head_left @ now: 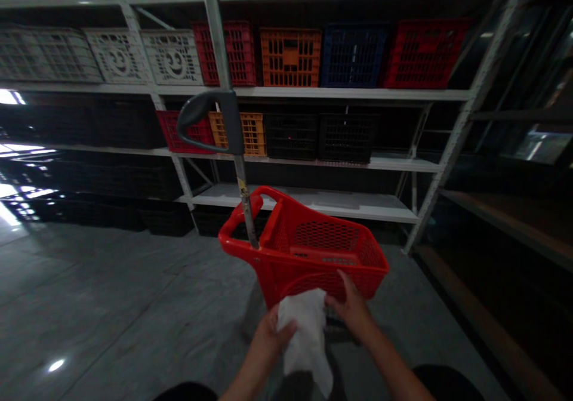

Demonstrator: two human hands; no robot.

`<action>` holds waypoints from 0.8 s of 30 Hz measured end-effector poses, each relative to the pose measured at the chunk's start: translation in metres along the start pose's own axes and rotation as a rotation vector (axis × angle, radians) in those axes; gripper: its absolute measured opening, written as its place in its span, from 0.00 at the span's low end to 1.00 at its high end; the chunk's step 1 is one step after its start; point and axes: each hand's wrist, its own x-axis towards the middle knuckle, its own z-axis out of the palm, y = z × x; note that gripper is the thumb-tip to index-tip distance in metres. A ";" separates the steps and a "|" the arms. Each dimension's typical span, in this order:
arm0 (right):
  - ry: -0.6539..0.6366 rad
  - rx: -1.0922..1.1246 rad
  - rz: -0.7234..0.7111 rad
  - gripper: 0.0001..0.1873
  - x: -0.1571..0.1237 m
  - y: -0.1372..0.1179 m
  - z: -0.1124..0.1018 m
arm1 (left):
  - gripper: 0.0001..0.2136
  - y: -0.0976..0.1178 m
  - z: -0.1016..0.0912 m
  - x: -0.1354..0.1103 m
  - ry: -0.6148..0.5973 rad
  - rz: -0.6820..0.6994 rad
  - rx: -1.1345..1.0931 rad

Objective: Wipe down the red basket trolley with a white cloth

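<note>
White cloth (pixel 304 329) looks light and limp, best taken by its upper corners; it hangs near, before the red cart (pixel 278 268). Left hand (pixel 271 333) grasps its left edge; right hand (pixel 353 310) spreads fingers by its right corner, pinch unclear. Grey floor (pixel 129 305) lies left, white shelving (pixel 340 94) with crates (pixel 290 58) far, dark racking (pixel 496 228) right.

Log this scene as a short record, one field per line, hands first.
Left hand: gripping a white cloth
Right hand: at the cloth's upper right edge, index finger extended; grip unclear
Cloth: crumpled, hanging down in front of the cart
Cart: red plastic, perforated basket walls
Pole: metal, rising at the cart's handle end, with a dark grey loop handle
Background: metal rack with white crates, an orange crate, a blue crate and others
Floor: grey, smooth
</note>
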 end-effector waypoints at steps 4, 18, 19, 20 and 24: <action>-0.519 0.058 -0.162 0.58 -0.022 -0.032 0.008 | 0.17 -0.008 -0.002 0.008 -0.043 0.076 0.273; 0.134 0.121 -0.233 0.23 0.041 -0.072 0.014 | 0.22 0.117 -0.089 0.047 0.585 0.809 1.308; 0.176 -0.009 -0.368 0.25 0.049 -0.086 0.020 | 0.24 0.125 -0.092 0.055 0.602 0.810 1.404; 0.179 -0.143 -0.474 0.26 0.055 -0.097 0.031 | 0.25 0.131 -0.093 0.062 0.609 0.785 1.488; -0.027 -0.529 -0.620 0.26 0.067 -0.102 0.107 | 0.19 0.133 -0.090 0.083 0.562 0.658 1.720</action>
